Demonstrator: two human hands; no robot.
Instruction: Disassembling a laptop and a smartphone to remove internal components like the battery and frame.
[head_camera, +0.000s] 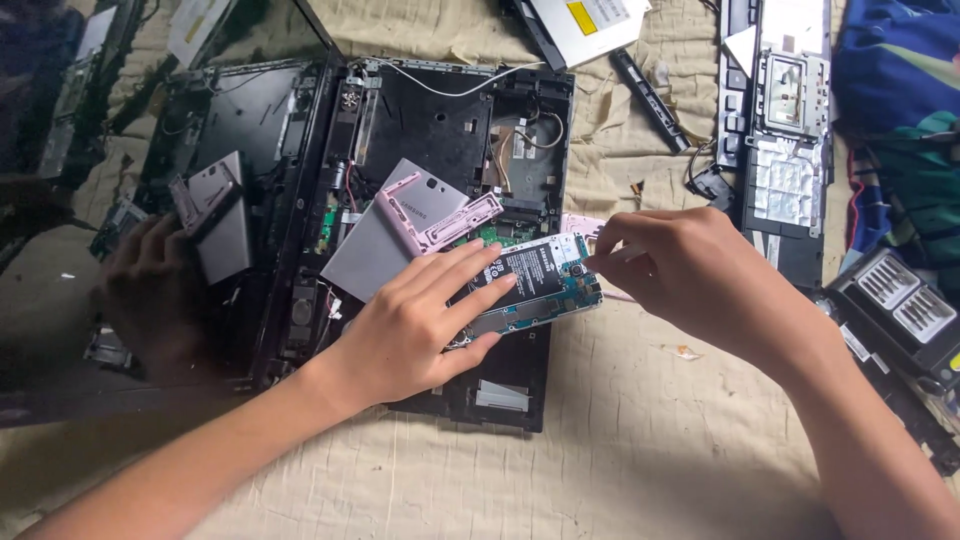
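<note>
An opened phone (545, 285) with a black battery and bare circuit board lies on a dismantled black laptop base (450, 130). My left hand (415, 325) presses down on the phone's left half, fingers spread over the battery. My right hand (690, 280) pinches a thin tool or small part at the phone's upper right corner near the camera; the tip is hard to make out. A pink phone frame (440, 220) and a grey back cover (375, 245) rest just left of the phone on the laptop.
The laptop's glossy screen (130, 200) lies open at the left and mirrors the hands. A stripped keyboard panel (780, 120) and black strip (650, 85) lie at the upper right, a disc drive (585, 25) at the top, black vented parts (900, 310) at the right, all on beige cloth (620, 430).
</note>
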